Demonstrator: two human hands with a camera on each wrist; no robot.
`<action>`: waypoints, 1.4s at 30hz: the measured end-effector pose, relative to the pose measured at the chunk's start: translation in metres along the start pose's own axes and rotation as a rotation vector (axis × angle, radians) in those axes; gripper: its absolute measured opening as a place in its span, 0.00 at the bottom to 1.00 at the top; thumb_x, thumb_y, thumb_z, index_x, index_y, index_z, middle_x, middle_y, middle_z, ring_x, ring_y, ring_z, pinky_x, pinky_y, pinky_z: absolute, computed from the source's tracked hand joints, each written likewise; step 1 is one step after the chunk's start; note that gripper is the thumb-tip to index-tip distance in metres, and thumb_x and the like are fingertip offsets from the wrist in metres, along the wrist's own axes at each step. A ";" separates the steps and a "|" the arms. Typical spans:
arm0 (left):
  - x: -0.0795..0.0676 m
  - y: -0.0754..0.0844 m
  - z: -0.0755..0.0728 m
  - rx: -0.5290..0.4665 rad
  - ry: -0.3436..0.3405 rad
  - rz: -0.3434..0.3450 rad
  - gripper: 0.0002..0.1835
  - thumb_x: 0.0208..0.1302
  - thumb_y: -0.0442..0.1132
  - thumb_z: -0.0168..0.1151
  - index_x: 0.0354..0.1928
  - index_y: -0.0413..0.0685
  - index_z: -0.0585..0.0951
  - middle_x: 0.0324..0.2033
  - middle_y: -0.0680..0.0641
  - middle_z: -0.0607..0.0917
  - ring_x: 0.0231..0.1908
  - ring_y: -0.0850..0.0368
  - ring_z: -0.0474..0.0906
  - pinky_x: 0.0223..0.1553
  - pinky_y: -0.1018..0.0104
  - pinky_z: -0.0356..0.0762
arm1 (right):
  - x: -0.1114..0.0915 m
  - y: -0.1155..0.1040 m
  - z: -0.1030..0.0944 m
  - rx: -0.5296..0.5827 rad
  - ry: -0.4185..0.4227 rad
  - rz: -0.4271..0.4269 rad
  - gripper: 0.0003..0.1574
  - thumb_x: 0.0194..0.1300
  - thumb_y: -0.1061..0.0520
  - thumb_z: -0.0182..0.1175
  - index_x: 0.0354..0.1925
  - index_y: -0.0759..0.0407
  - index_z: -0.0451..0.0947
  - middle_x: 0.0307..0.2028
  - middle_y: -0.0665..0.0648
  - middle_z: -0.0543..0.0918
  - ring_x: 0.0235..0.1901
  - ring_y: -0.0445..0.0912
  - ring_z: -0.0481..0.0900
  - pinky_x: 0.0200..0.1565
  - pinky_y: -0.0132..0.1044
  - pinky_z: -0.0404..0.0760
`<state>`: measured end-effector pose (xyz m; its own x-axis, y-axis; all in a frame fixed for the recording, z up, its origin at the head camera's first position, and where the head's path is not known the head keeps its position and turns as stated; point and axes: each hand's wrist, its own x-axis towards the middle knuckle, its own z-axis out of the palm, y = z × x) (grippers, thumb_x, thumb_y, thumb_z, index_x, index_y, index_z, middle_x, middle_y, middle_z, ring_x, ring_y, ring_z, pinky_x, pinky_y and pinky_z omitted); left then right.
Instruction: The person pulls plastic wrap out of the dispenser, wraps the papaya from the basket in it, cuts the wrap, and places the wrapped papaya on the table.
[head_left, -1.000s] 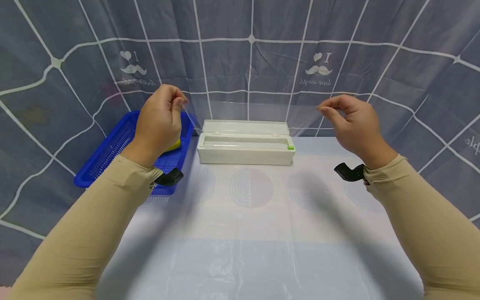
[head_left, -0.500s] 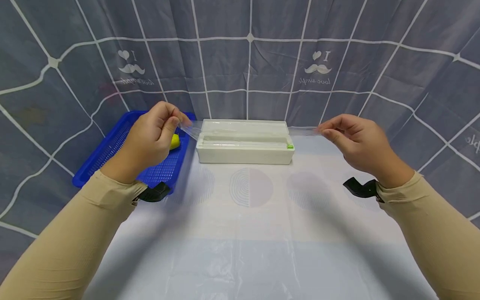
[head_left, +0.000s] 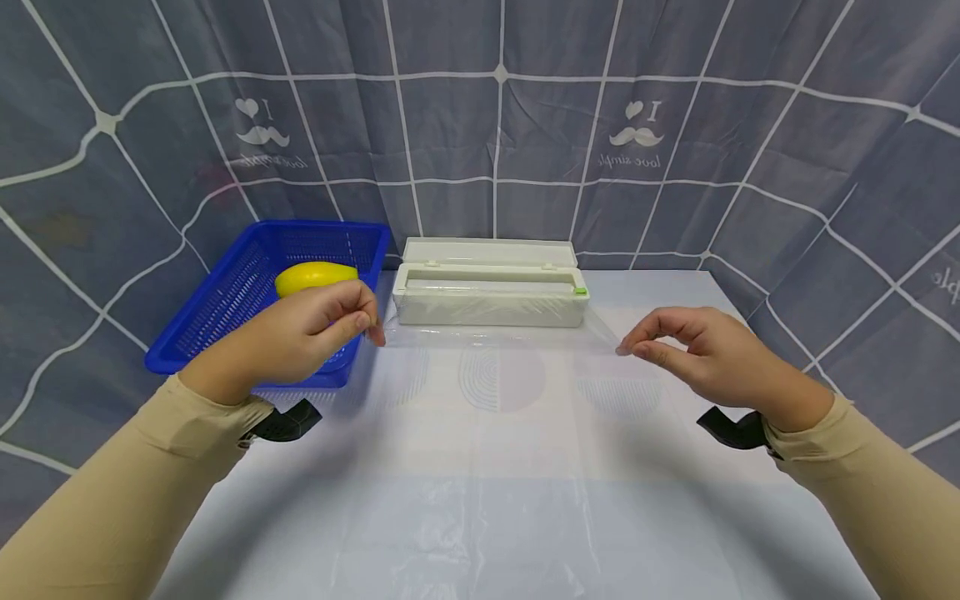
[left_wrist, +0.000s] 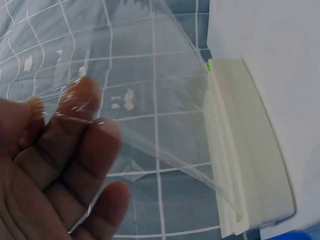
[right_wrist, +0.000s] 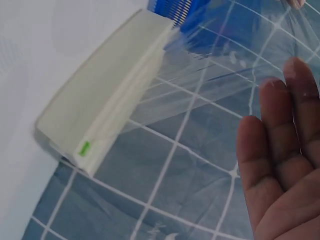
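Observation:
A sheet of clear plastic wrap point(head_left: 487, 338) stretches from a white wrap dispenser point(head_left: 491, 313), whose lid point(head_left: 491, 251) is raised at the back. My left hand point(head_left: 303, 333) pinches one corner of the sheet, left of the dispenser's front. On the other side, my right hand point(head_left: 705, 358) pinches the opposite corner between thumb and fingers. The film spans both hands and drapes over the dispenser's front. A green slider point(head_left: 581, 292) sits at the dispenser's right end. In the left wrist view, film point(left_wrist: 150, 142) runs from the fingers to the dispenser.
At the left stands a blue basket point(head_left: 202, 313) with a smooth yellow oblong object point(head_left: 315, 275) in it, partly behind my left hand. A grey checked curtain point(head_left: 442, 133) hangs behind the table point(head_left: 480, 533), which has a pale patterned cover.
Both hands, holding the wrap's corners, have come down and toward me. The film's edge went from above and behind the dispenser, over it, to in front of it. The dispenser stays put.

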<state>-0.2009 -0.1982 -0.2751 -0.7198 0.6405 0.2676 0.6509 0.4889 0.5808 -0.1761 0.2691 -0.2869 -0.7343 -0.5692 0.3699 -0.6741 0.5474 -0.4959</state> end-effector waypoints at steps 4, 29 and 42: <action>-0.005 -0.002 0.009 0.007 -0.140 -0.092 0.09 0.82 0.35 0.51 0.38 0.50 0.75 0.35 0.58 0.88 0.40 0.60 0.84 0.42 0.68 0.78 | -0.009 0.002 0.010 0.037 -0.123 0.046 0.15 0.71 0.66 0.66 0.43 0.43 0.87 0.41 0.37 0.90 0.42 0.33 0.85 0.44 0.28 0.83; -0.023 -0.031 0.089 0.192 -0.464 -0.161 0.12 0.76 0.35 0.57 0.30 0.55 0.76 0.27 0.60 0.76 0.29 0.66 0.70 0.33 0.69 0.69 | -0.039 0.038 0.094 0.045 -0.459 0.039 0.07 0.67 0.61 0.71 0.33 0.49 0.86 0.35 0.37 0.83 0.39 0.30 0.78 0.46 0.35 0.84; -0.036 -0.042 0.112 0.245 -0.468 -0.187 0.08 0.70 0.36 0.66 0.32 0.58 0.83 0.33 0.64 0.81 0.36 0.68 0.76 0.43 0.64 0.81 | -0.043 0.039 0.118 -0.188 -0.527 -0.035 0.09 0.63 0.62 0.74 0.31 0.47 0.89 0.34 0.37 0.81 0.39 0.32 0.75 0.45 0.31 0.82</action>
<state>-0.1754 -0.1760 -0.3953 -0.6810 0.6968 -0.2252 0.5995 0.7071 0.3750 -0.1614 0.2422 -0.4144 -0.6047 -0.7921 -0.0834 -0.7352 0.5954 -0.3239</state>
